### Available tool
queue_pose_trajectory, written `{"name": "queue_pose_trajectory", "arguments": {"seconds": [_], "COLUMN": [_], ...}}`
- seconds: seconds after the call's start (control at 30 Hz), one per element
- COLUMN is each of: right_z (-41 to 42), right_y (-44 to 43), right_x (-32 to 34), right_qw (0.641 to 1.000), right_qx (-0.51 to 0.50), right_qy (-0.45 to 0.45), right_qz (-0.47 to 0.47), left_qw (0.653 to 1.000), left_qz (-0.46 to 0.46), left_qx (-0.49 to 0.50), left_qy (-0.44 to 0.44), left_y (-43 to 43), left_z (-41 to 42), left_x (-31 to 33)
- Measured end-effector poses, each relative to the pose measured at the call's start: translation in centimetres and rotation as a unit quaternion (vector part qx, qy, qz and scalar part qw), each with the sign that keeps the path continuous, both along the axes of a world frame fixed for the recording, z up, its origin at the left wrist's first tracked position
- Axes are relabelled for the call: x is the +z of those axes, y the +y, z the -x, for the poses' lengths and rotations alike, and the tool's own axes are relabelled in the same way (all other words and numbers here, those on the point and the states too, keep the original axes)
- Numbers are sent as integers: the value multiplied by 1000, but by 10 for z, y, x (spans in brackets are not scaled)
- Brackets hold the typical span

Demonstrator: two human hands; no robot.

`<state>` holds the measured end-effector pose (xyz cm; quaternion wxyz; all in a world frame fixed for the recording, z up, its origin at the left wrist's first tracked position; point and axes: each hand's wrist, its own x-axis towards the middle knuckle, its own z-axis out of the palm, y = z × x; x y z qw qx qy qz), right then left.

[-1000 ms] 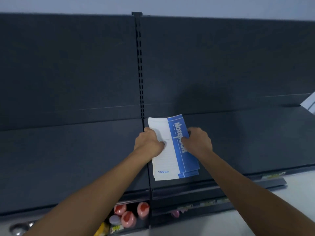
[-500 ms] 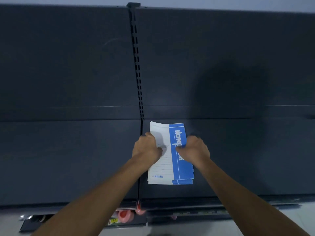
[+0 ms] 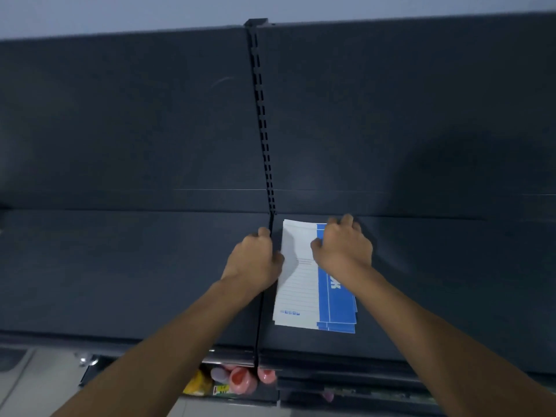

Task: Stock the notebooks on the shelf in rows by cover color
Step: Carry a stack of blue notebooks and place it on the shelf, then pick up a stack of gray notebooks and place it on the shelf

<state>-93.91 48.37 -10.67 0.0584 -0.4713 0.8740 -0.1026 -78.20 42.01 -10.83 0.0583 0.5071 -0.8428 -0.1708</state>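
Your right fingers (image 3: 346, 219) curl together over the far end of the notebooks (image 3: 301, 296), thumb laid on the white part of the top cover, so your right hand (image 3: 343, 248) holds the stack from above. Your left fingers (image 3: 264, 233) are curled tight, and your left hand (image 3: 255, 260) touches the stack's left edge at the thumb; you cannot tell whether they hook under it. The notebooks lie flat on the dark shelf (image 3: 150, 266), white and blue covers up, just right of the slotted post (image 3: 261, 115). Below the shelf's front edge show pink bottles (image 3: 240, 379) beside a yellow packet (image 3: 197, 385).
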Motion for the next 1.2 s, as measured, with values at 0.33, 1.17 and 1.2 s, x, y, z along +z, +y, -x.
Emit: {"name": "queue_pose_trajectory", "arguments": {"seconds": [0.33,1.17,1.2], "right_z": [-126,-556,-564], "right_y": [-71,-235,-243], "right_x": [21,51,52], "right_qw": [968,911,911], "right_qx": [240,406,406], "right_qy": [-61,-67,-67], "right_qz": [28,27,28], "left_qw": [996,967,966], "left_qz": [13,124,128], "left_qx": [86,221,219], "left_qy": [25,36,39], "left_y": [-42,-148,-154], "left_z": [-143,-602,-610], "left_x": [29,46,48]}}
